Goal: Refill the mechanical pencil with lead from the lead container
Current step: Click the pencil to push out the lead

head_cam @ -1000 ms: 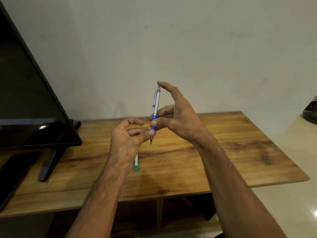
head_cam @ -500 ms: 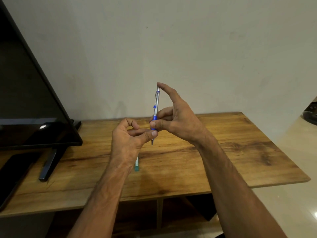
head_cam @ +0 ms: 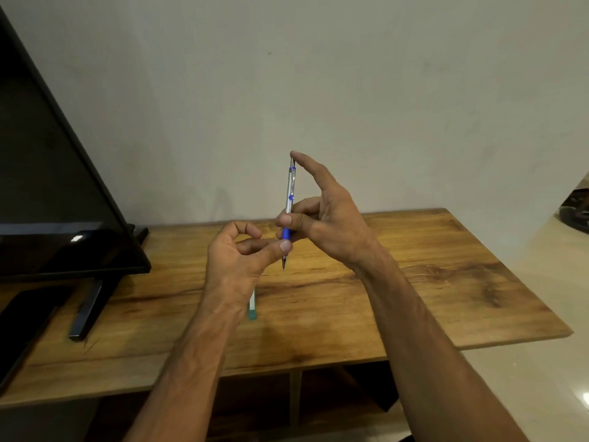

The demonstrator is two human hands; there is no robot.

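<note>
A silver mechanical pencil with a blue grip is held upright above the wooden table, tip pointing down. My right hand grips its lower barrel, and its forefinger rests on the pencil's top end. My left hand is beside it with thumb and fingers pinched at the blue grip, just above the tip. Whether a lead is between those fingers is too small to tell. A slim clear lead container with a green end lies on the table, mostly hidden behind my left wrist.
A large black monitor on a stand fills the left side of the table. A dark flat slab lies at the far left. The wall rises behind the table. Pale floor shows on the right, with dark objects at the edge.
The pencil and both hands have barely moved. My left thumb stays at the blue grip.
</note>
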